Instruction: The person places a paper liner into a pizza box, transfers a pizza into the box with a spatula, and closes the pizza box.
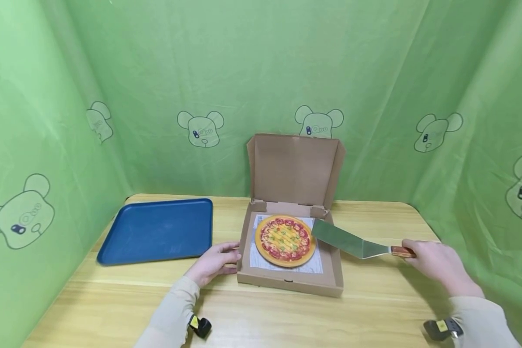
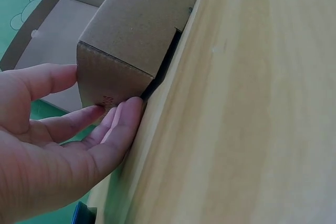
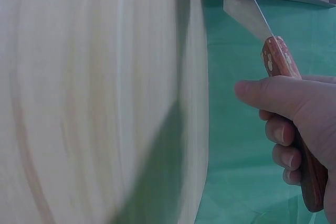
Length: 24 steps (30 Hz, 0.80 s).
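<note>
Spatula (image 1: 356, 246), handle (image 3: 281, 59) wrapped by right fingers (image 3: 283, 132), left fingers (image 2: 123, 129) spread, touching pizza box (image 1: 289, 283)

Pale wood-grained table (image 1: 278, 319), blue tray (image 1: 161, 229) at left, open cardboard box (image 1: 304, 286) mid-table

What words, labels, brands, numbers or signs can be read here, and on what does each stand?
None can be read clearly.
Box: print on its side, too blurred.
Bear-head drawings on the green curtain: lettering too blurred.
Paper sheet under the pizza: marks too small.
</note>
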Tool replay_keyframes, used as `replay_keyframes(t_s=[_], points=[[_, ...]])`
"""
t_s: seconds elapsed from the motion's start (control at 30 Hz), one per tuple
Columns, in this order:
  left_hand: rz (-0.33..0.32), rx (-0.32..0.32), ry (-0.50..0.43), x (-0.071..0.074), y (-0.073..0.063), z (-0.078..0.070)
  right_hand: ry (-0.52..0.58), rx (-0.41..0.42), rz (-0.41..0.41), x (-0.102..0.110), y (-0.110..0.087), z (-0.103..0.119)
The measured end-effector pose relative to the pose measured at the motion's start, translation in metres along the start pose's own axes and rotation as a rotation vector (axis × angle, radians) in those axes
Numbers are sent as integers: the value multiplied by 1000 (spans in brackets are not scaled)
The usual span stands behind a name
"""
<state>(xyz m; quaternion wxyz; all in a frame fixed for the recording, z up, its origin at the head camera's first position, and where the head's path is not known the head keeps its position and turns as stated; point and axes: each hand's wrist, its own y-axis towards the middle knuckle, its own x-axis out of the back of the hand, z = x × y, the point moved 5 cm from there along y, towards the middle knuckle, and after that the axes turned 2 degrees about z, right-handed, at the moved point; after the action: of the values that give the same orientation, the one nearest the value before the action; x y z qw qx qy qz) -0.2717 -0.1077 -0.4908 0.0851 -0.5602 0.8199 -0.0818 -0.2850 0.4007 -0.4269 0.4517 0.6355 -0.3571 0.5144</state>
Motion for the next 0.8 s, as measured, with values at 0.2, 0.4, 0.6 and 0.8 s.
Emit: replay_keyframes(t_s=[0.2,0.4,0.6,0.8], points=[[25,12,21,2,-3,-3,-1,-9,3,-1,0,2],[28,24,52,6,-6,-8,-5,16,-28,1,2,7],[24,16,89,13,-6,-14,-4,22,-27,2,6,12],[-5,14,79,21,-8,-17,0,29,-25,2,14,17]])
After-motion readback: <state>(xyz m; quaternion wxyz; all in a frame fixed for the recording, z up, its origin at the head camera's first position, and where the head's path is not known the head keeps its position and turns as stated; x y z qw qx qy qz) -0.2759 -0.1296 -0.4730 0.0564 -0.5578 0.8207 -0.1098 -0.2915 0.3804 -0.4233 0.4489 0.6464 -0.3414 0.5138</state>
